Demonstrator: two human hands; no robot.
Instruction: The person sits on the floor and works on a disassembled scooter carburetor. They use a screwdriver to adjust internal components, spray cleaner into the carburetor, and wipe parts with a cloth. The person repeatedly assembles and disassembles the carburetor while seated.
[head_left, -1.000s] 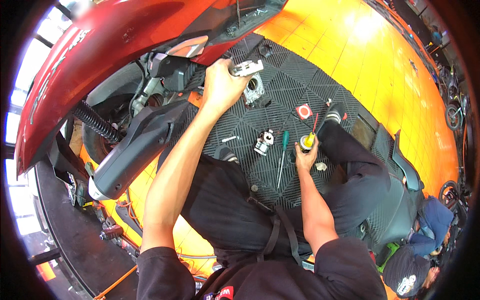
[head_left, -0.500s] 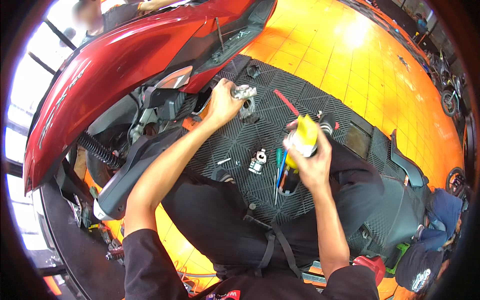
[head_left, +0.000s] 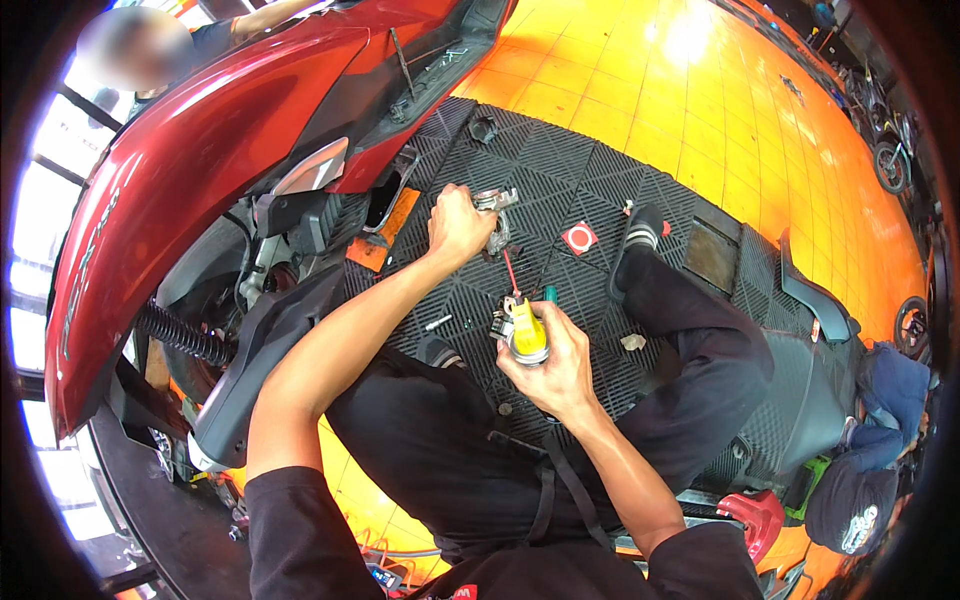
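Observation:
My left hand (head_left: 455, 225) grips a silver metal part (head_left: 497, 203) above the black mat (head_left: 600, 175); more metal shows just under it. My right hand (head_left: 555, 370) is wrapped round a spray can (head_left: 532, 349) with a yellow nozzle (head_left: 523, 322); its thin red straw (head_left: 511, 270) points up toward the metal in my left hand. Partly hidden behind the can are a small metal part (head_left: 501, 326) and a green-handled screwdriver (head_left: 550, 296). A red-and-white square packet (head_left: 580, 238) lies to the right, and a small white pin (head_left: 437, 322) to the left.
A red scooter (head_left: 170, 150) fills the left, with another person (head_left: 210, 45) behind it. An orange board (head_left: 370, 255) lies beside it. My legs (head_left: 690, 340) are on the mat. A crouching person (head_left: 850, 495) is at lower right, parked motorcycles (head_left: 890, 160) along the right edge.
My left hand has moved down with the metal part. My right hand lifted the can, then swung it left, the straw now aimed at that part. A person appeared behind the scooter.

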